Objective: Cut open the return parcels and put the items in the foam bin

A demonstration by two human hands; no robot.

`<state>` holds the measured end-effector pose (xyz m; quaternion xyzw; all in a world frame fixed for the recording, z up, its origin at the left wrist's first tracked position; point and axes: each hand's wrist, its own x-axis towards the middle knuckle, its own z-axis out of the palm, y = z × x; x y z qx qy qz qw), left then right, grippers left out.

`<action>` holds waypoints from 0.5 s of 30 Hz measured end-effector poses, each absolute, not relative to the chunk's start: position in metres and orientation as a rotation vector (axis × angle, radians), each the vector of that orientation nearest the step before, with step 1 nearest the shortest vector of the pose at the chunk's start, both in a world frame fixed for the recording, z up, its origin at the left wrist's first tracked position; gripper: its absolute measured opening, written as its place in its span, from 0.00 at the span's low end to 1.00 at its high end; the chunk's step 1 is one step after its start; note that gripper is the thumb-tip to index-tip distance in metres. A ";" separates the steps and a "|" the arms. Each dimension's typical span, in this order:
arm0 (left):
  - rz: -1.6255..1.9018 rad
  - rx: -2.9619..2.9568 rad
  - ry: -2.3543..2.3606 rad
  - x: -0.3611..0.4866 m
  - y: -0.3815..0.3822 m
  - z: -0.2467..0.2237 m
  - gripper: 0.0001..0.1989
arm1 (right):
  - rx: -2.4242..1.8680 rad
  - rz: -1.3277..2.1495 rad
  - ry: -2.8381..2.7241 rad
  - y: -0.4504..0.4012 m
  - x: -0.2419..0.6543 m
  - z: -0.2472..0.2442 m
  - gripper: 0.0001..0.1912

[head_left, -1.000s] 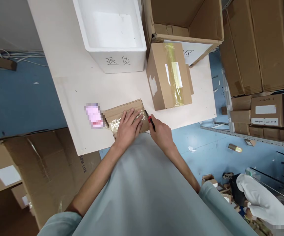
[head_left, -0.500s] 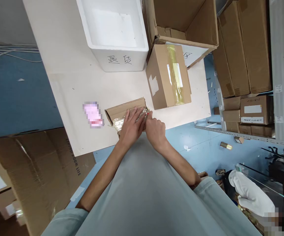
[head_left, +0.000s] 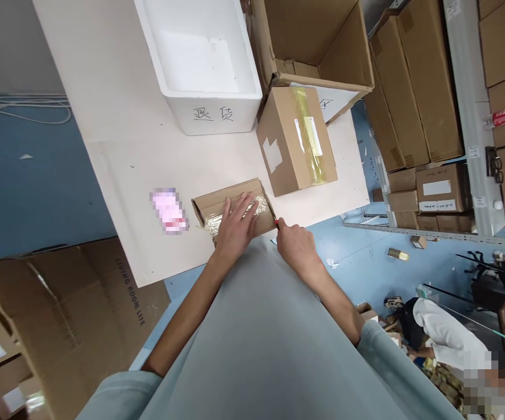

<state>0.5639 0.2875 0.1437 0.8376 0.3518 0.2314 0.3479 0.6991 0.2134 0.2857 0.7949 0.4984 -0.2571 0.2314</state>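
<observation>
A small cardboard box [head_left: 252, 185] with clear, shiny tape across its top lies near the front edge of the table. My left hand [head_left: 235, 224] rests flat on it, fingers stretched over the tape. At the box's right end, my right hand [head_left: 295, 244] is closed around a slim red tool, which looks like a box cutter [head_left: 277, 222]. Its tip is at the box's right edge; most of it is hidden in my fist. To the left of the box lies a blurred pink phone-like object [head_left: 169, 211].
A white foam box [head_left: 217, 114] and a large open carton [head_left: 322, 81] stand at the table's back. A taped carton [head_left: 290, 140] sits right of the small box. Shelves with cartons [head_left: 436, 186] rise at right. A co-worker in white [head_left: 449, 332] bends at lower right.
My right hand has moved right and slightly down, from the tape on top to the box's right edge, with the red tool in it. My left hand stays on the box.
</observation>
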 end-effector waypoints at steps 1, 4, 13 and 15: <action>0.612 2.163 0.916 0.558 0.289 0.145 0.22 | 2.213 -0.734 1.385 0.210 0.701 0.292 0.25; 0.652 2.150 0.924 0.532 0.291 0.147 0.25 | 2.447 -0.842 1.477 0.202 0.716 0.297 0.25; 0.717 2.088 1.120 0.426 0.276 0.139 0.30 | 2.739 -1.459 1.445 0.240 0.758 0.141 0.20; 0.739 2.066 1.202 0.416 0.270 0.143 0.30 | 2.693 -1.599 1.373 0.244 0.748 0.114 0.20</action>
